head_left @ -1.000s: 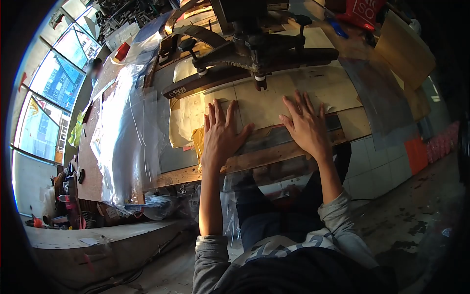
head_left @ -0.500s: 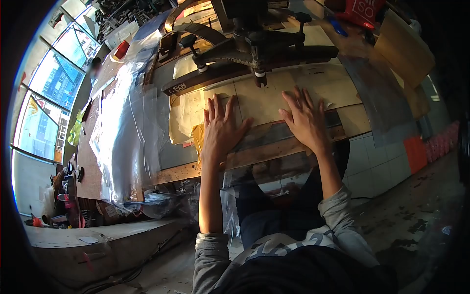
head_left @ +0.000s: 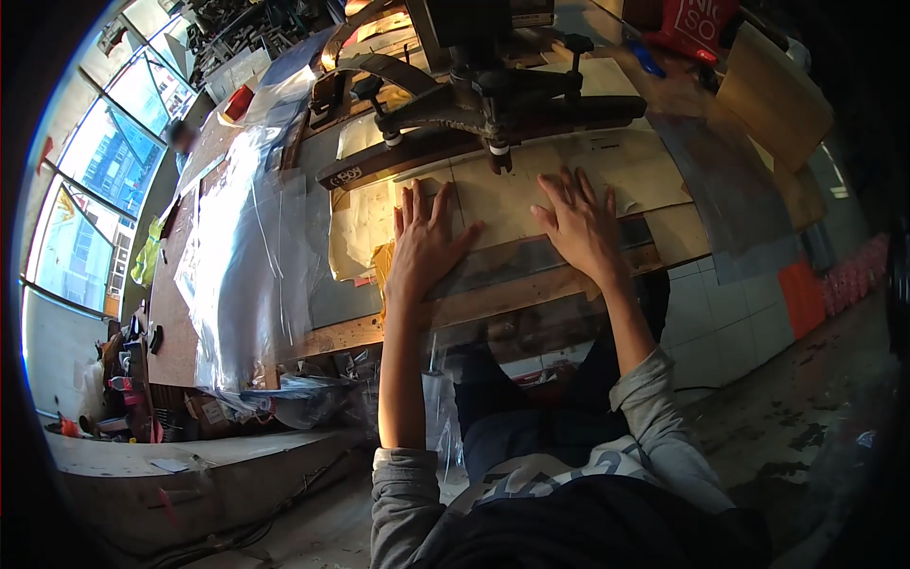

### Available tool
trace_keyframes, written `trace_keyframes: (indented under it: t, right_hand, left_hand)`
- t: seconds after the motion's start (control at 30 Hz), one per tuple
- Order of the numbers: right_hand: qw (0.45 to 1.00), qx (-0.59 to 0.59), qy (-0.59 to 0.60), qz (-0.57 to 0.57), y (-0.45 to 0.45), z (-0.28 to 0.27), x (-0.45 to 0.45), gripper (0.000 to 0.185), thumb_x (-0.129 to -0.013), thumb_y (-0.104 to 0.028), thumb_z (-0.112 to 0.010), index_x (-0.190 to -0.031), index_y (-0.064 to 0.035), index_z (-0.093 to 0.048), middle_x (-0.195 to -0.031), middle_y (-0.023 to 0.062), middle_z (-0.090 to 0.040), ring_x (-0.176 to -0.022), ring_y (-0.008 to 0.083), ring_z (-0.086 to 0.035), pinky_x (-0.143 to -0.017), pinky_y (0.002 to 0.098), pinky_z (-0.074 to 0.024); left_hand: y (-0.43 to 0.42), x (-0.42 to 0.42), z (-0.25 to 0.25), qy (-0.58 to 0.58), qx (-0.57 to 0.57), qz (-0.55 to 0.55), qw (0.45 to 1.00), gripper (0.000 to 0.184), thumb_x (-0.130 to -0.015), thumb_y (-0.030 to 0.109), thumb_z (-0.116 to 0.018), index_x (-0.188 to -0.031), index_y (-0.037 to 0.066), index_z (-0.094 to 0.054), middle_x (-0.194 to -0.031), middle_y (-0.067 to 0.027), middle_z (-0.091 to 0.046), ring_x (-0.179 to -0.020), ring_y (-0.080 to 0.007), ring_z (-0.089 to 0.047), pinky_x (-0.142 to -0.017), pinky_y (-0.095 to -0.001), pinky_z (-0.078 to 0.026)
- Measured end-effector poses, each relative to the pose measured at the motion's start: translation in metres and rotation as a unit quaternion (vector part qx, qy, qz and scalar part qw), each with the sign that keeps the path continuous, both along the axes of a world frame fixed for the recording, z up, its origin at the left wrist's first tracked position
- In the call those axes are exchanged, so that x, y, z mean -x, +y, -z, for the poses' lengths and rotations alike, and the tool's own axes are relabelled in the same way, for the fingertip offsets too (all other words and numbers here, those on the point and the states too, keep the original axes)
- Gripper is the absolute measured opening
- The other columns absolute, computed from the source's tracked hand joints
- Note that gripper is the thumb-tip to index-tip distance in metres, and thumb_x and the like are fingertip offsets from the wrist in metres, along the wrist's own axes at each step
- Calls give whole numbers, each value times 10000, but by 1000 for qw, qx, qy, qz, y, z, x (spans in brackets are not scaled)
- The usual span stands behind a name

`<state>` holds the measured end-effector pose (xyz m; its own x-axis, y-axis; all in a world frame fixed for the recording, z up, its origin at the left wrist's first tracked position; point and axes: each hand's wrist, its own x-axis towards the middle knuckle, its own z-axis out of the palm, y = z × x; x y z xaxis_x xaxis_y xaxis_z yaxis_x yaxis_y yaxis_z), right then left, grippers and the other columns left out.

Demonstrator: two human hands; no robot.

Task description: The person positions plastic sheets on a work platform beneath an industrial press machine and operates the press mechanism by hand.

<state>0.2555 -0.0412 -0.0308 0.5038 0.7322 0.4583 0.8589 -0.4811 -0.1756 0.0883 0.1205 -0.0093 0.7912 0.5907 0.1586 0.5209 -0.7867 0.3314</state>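
Head view shows your left hand point(head_left: 424, 248) palm-down on the tan sheet point(head_left: 507, 204), fingers spread apart; your right hand point(head_left: 585, 232) lies likewise, with a gap between the two. The sheet is on the table point(head_left: 172, 322), and a dark bar point(head_left: 370, 171) crosses over it beyond your fingertips. Clear film point(head_left: 248, 256) lies leftward.

Daylight is poured in through the windows point(head_left: 109, 156) on the left, their panes partly washed out, and a fierce white glare is struck off the plastic point(head_left: 248, 247). The board point(head_left: 531, 194) is warmly lit, while the machine point(head_left: 493, 95) above is rendered almost black. Below, the floor point(head_left: 796, 417) is sunk in gloom. Edges are bowed by fisheye distortion, the corners are swallowed in black, and a distant person point(head_left: 178, 137) is blurred.
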Motion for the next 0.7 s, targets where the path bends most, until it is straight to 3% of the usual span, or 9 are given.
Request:
trace_keyframes:
  t: [0.13, 0.23, 0.43, 0.53, 0.63, 0.7]
  right_hand:
    - [1000, -1, 10, 0, 4, -4, -2, 455, -925, -442, -530, -1289, -170, -515, -1408, 128, -453, -1319, 332, -410, -986, 688, -311]
    - [1000, -2, 15, 0, 7, -2, -5, 456, -919, -441, -538, -1287, -172, -514, -1406, 134, -451, -1321, 331, -407, -986, 688, -304]
    - [1000, -3, 14, -3, 14, 0, -14, 469, -915, -444, -544, -1292, -168, -517, -1396, 141, -461, -1323, 324, -407, -989, 684, -299]
    - [1000, 6, 15, -1, 17, 1, -17, 468, -914, -441, -547, -1293, -167, -517, -1389, 140, -469, -1324, 320, -406, -990, 683, -297]
    - [1000, 5, 15, 2, 19, 0, -18, 462, -914, -435, -551, -1289, -167, -521, -1389, 138, -471, -1328, 318, -404, -991, 683, -298]
    - [1000, 0, 12, 0, 17, -1, -16, 458, -916, -430, -550, -1292, -170, -521, -1395, 136, -468, -1330, 320, -403, -994, 680, -301]
  left_hand:
    - [5, -3, -1, -4, 7, 2, 1000, 823, -842, 618, -548, -1459, 116, -342, -1527, -291, -180, -1438, -426, -123, -1159, -494, -140]
    - [9, -7, 3, -26, -8, 11, 1000, 807, -835, 579, -579, -1440, 94, -357, -1483, -361, -207, -1396, -486, -199, -1136, -535, -177]
    - [19, -15, 8, -23, -20, 14, 999, 845, -828, 599, -579, -1455, 90, -334, -1490, -361, -185, -1401, -486, -182, -1136, -529, -190]
    - [18, -18, 9, -43, -55, 6, 998, 829, -821, 593, -596, -1429, 73, -378, -1459, -358, -267, -1378, -474, -256, -1122, -534, -229]
    - [14, -18, 0, -57, -92, -10, 994, 676, -818, 496, -650, -1325, 78, -494, -1367, -240, -455, -1284, -408, -424, -1060, -495, -343]
    - [5, -15, -9, -81, -16, -14, 996, 610, -815, 435, -675, -1274, 63, -526, -1281, -216, -520, -1186, -401, -502, -990, -491, -408]
